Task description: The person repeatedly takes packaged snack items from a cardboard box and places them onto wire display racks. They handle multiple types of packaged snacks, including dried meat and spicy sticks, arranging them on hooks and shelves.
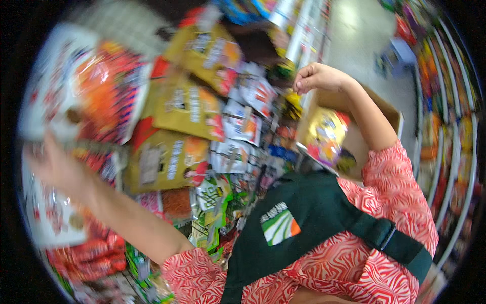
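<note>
At the far left, my left hand (59, 167) is motion-blurred in front of large white-and-red snack bags (106, 87); whether it touches them cannot be told. My right hand (311, 78) is raised at the upper centre, its fingers curled, with nothing visible in it. Several mustard-yellow food packets (186, 110) hang overlapping between the hands. Beside them hang smaller white packets (241, 125). Below my right forearm stands an open cardboard box (383, 110) with a shiny yellow packet (326, 131) inside.
Green-and-white packets (212, 201) and red packets (91, 254) hang lower on the display. Stocked shelves (448, 133) curve along the right side. A blue-grey box or stool (400, 55) stands on the aisle floor (351, 34). White shelf edges (300, 34) run near the top.
</note>
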